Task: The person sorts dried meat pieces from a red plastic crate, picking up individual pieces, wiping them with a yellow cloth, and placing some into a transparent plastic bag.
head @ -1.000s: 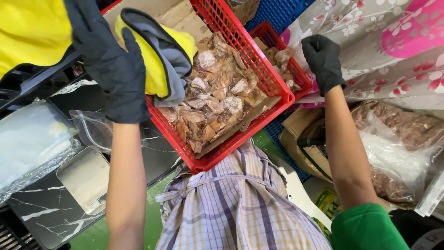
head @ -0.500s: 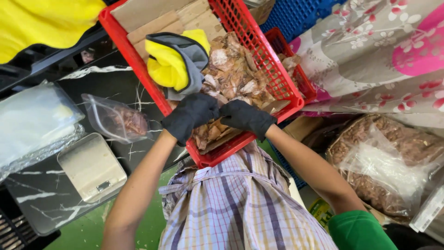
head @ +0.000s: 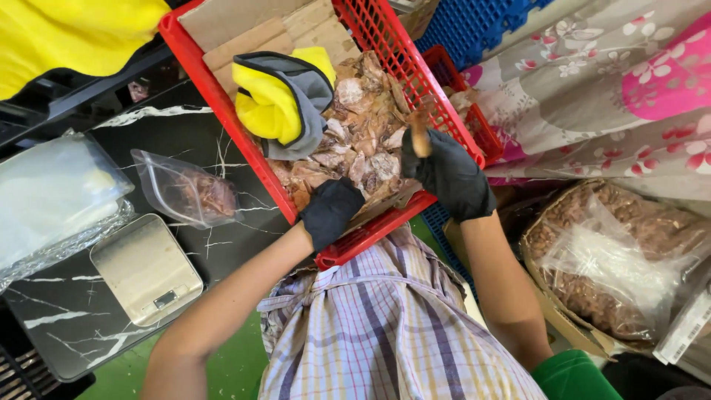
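Observation:
A red plastic basket (head: 222, 104) rests tilted on the table edge, holding a heap of brown dried pieces (head: 363, 141). My left hand (head: 329, 211), in a black glove, is pressed into the near end of the heap with its fingers curled under and hidden among the pieces. My right hand (head: 450, 176), also in a black glove, is at the basket's right rim and pinches one brown dried piece (head: 420, 132) upright above the heap. A yellow and grey glove (head: 285, 104) lies in the basket on cardboard (head: 259, 33).
On the black marbled table (head: 67, 318) lie a small clear bag with dried pieces (head: 189, 194), a steel scale (head: 146, 268) and a stack of clear bags (head: 52, 196). A smaller red basket (head: 481, 133), a floral cloth (head: 615, 89) and a large bag of brown product (head: 615, 259) are at right.
Both hands came down from the basket's sides into the heap. My right hand then lifted away to the right rim with one dried piece, while the left stayed in the pile.

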